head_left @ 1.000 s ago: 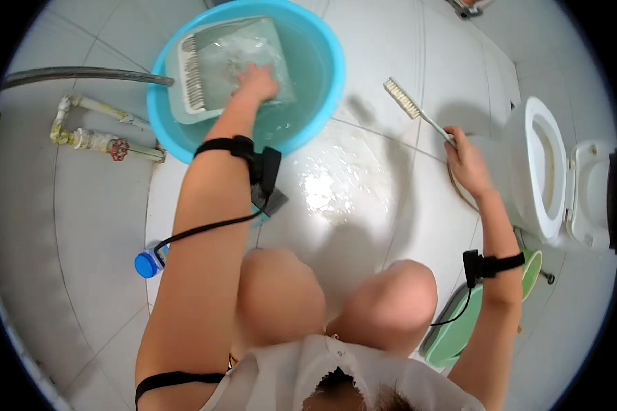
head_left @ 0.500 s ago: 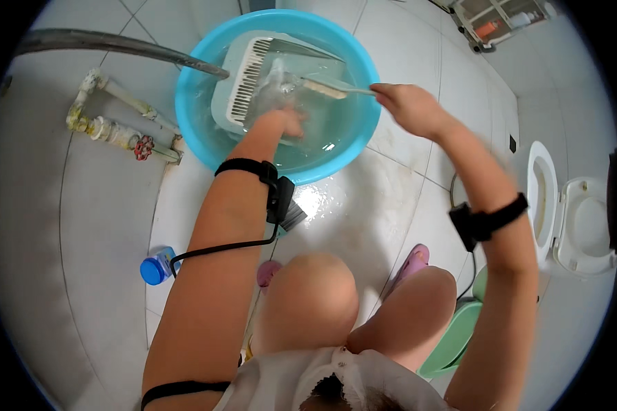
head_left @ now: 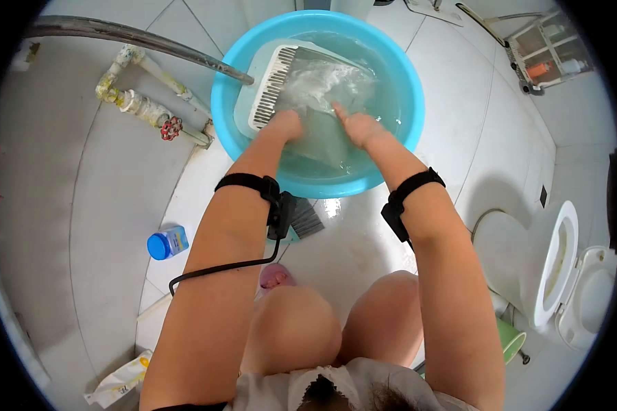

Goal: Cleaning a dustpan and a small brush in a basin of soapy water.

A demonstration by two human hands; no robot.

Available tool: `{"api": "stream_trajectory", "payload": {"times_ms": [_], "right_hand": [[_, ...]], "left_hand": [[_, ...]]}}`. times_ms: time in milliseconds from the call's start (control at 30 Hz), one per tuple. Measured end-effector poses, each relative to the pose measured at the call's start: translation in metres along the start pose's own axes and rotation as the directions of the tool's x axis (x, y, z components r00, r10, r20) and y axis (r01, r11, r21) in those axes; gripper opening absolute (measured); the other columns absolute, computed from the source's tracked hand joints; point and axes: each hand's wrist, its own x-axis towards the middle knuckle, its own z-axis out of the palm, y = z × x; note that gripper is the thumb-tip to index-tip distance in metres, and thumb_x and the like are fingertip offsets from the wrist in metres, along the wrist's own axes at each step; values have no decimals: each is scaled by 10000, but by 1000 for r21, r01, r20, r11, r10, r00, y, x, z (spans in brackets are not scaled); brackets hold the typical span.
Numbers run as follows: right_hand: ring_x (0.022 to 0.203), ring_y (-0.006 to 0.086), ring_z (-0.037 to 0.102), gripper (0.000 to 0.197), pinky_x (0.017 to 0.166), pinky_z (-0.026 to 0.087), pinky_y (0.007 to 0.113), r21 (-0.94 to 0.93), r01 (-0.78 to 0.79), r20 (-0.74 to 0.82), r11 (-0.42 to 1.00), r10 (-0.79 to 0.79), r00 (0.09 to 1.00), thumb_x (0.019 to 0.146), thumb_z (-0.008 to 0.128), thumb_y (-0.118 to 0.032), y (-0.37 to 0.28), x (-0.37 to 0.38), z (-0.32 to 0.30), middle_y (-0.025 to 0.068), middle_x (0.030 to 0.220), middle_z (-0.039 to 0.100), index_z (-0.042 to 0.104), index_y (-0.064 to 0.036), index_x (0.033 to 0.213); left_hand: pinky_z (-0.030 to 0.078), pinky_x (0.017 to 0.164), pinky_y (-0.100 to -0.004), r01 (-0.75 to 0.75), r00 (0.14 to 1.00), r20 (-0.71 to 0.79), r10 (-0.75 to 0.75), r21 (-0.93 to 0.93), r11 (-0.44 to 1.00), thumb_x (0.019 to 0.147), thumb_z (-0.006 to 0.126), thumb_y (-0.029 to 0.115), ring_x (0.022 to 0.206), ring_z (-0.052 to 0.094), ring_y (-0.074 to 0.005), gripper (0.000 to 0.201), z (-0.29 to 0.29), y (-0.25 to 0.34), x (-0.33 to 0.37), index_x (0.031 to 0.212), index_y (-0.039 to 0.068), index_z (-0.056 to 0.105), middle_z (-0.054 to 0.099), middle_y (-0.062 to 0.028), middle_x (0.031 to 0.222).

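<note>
A round blue basin [head_left: 413,103] of cloudy water holds a pale dustpan [head_left: 253,109] with a row of comb teeth [head_left: 273,85] along one side. My left hand [head_left: 289,127] dips into the water by the lower end of the teeth, its fingers blurred and under the surface. Over the dustpan's lower right, my right hand [head_left: 363,128] is closed with its index finger stretched forward. The scrubbing brush seen in it before is hidden by white, churning water [head_left: 329,82].
A metal pipe [head_left: 144,48] reaches over the basin's left rim. Left stand white pipes with a red valve handle [head_left: 171,128] and a blue-lidded jar [head_left: 168,242]. A broom head [head_left: 305,220] lies below the basin; a toilet [head_left: 552,264] stands right.
My right hand has come down and left from the basin's right rim to the water, which now splashes. The brush has gone from sight. My view has shifted, and the left hand stays in the basin.
</note>
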Motion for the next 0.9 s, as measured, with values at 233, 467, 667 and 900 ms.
{"api": "stream_trajectory", "payload": {"times_ms": [233, 467, 667, 900], "right_hand": [[949, 364, 582, 473, 810, 463, 425, -72, 218, -67, 973, -222, 973, 812, 439, -69, -37, 28, 25, 241, 995, 601, 395, -52, 1283], [577, 189, 538, 343, 531, 461, 316, 753, -66, 129, 654, -49, 990, 899, 431, -221, -12, -42, -15, 90, 690, 553, 522, -55, 1184], [651, 276, 597, 357, 599, 479, 390, 423, 167, -161, 891, -107, 981, 869, 433, -154, 11, -35, -8, 160, 762, 605, 499, -64, 1208], [678, 350, 619, 506, 655, 492, 431, 181, 15, -31, 983, -10, 999, 844, 417, -85, -6, -9, 19, 233, 839, 617, 327, -24, 1338]], "left_hand": [[465, 813, -406, 336, 908, -19, -419, -563, 755, 794, 508, 203, 914, 591, -334, 314, 44, -68, 63, 1005, -15, 590, 600, -203, 1024], [464, 676, -425, -74, 803, 250, -541, -859, -506, 847, 442, 240, 871, 566, -324, 390, 23, 38, 25, 1175, 28, 453, 538, -139, 1090], [466, 647, -424, 7, 891, 182, -415, -921, -390, 829, 456, 166, 867, 574, -320, 295, 19, 29, 26, 1075, 10, 503, 551, -178, 1020], [435, 756, -306, -208, 226, -359, -905, -926, 316, 771, 476, 62, 876, 544, -218, 291, -34, 9, -11, 1042, -34, 522, 567, -152, 995]]}}
